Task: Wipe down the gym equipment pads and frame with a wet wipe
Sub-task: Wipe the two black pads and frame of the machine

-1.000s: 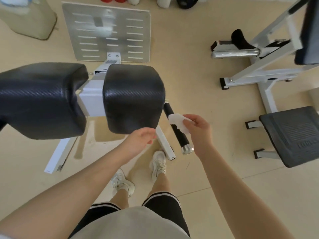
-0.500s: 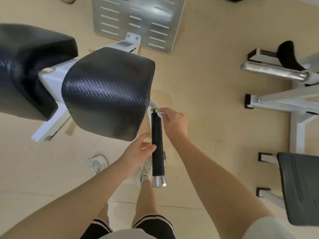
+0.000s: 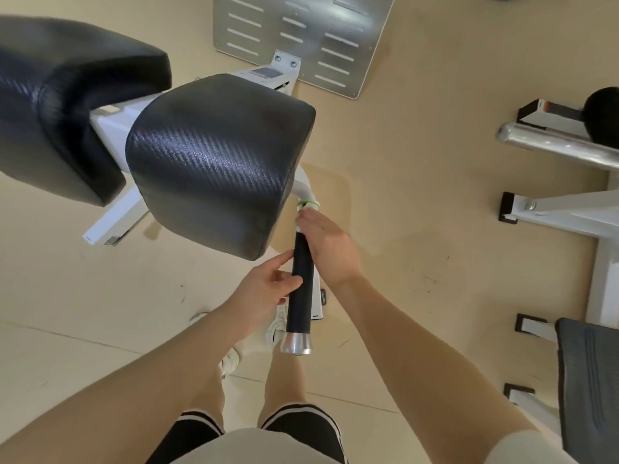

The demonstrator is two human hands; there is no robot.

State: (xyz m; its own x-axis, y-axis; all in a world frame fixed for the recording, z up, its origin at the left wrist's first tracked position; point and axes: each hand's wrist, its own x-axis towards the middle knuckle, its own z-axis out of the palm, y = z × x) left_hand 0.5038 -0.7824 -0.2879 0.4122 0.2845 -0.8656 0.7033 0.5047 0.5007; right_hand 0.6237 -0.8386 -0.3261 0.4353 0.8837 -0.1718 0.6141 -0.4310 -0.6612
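The handle grip (image 3: 302,279) was being wiped, judged the step in hand. The right hand (image 3: 330,250) was curled round its upper end, below the green ring (image 3: 308,204), a sliver of wet wipe (image 3: 299,229) pinched beneath. The left hand (image 3: 268,291) touched the grip midway, fingers relaxed. A downward stroke toward the silver cap (image 3: 296,343) was called for next

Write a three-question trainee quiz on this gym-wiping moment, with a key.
1. True or false: the right hand is wrapped round the upper end of the black handle.
2. Which end of the handle carries the silver cap: (a) the end nearer the person, (b) the end by the green ring?
3. Fill in: the left hand touches the handle from the side of the nearer black ____.

Key: 1 true; 2 a; 3 pad.
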